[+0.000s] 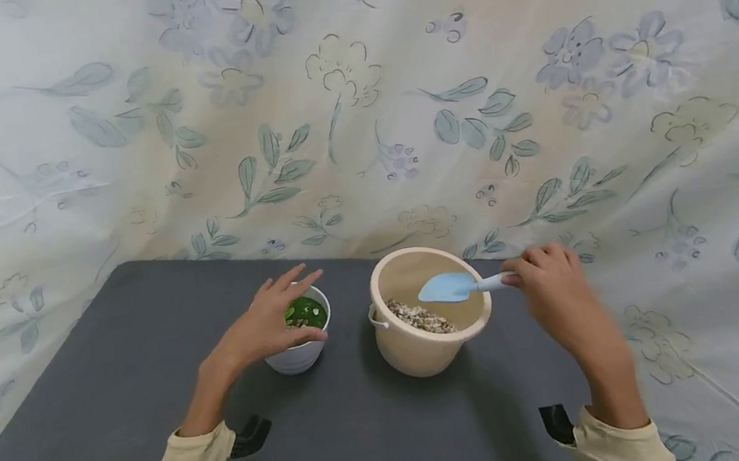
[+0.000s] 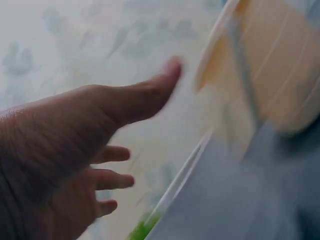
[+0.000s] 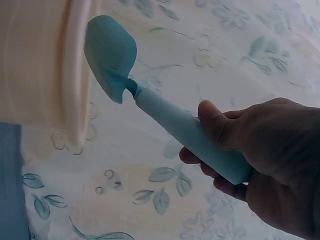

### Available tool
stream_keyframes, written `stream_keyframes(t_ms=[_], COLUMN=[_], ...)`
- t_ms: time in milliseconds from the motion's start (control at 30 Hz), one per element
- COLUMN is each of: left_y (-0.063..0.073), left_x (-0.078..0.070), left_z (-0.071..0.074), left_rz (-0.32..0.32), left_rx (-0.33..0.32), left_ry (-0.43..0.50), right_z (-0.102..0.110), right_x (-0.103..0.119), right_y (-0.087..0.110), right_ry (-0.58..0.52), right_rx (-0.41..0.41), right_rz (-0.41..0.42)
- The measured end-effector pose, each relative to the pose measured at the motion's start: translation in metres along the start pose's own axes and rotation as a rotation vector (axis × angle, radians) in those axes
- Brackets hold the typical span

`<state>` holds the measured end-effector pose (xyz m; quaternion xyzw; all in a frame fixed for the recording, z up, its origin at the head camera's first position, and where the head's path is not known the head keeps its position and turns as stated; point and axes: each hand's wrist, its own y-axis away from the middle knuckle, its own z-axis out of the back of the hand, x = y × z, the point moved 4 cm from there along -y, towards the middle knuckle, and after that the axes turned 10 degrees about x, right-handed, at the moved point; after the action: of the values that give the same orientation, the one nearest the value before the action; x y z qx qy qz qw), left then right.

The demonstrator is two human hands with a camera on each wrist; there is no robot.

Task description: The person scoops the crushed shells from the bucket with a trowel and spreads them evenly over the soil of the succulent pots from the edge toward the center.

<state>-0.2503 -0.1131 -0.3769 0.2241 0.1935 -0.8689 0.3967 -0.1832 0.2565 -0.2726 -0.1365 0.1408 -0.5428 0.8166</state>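
In the head view my right hand point(image 1: 556, 295) grips the handle of a light blue trowel point(image 1: 450, 288). Its blade hangs over the mouth of a beige bucket point(image 1: 423, 357), which holds a grainy brown-and-white mix point(image 1: 420, 318). The right wrist view shows the trowel point(image 3: 172, 122) with fingers and thumb around its handle. My left hand point(image 1: 265, 320) is spread, fingers apart, over the near left side of a white pot point(image 1: 296, 360) with green material point(image 1: 308, 313) inside. Whether it touches the pot's rim cannot be told. No object shows in its grasp in the left wrist view.
A dark grey table point(image 1: 344, 454) carries the pot and the bucket, pot left of bucket. A white bail handle point(image 1: 378, 319) hangs at the bucket's left side. Behind, a floral cloth point(image 1: 352, 107) meets the table's back edge and drapes down on the right.
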Motion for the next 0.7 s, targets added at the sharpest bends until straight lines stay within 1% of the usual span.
stream_keyframes(t_ms=[67, 133, 267, 433, 567, 700], left_y=[-0.010, -0.020, -0.038, -0.052, -0.056, -0.059], left_x=[-0.018, -0.032, -0.050, -0.062, -0.064, -0.066], left_z=[-0.010, -0.021, -0.039, -0.054, -0.060, -0.062], left_rz=[-0.035, -0.064, -0.055, -0.017, 0.015, 0.009], left_rx=[-0.045, -0.072, -0.086, -0.080, -0.091, -0.109], left_ry=[0.019, 0.049, 0.110, 0.104, 0.095, 0.092], right_z=[-0.009, -0.019, -0.037, -0.057, -0.073, -0.083], right_x=[0.001, 0.004, 0.012, 0.017, 0.020, 0.019], right_y=[-0.009, -0.017, -0.029, -0.039, -0.041, -0.040], right_ry=[0.053, 0.094, 0.159, 0.224, 0.249, 0.261], right_rx=[0.052, 0.091, 0.118, 0.114, 0.141, 0.184], right_rz=[0.027, 0.054, 0.107, 0.133, 0.148, 0.119])
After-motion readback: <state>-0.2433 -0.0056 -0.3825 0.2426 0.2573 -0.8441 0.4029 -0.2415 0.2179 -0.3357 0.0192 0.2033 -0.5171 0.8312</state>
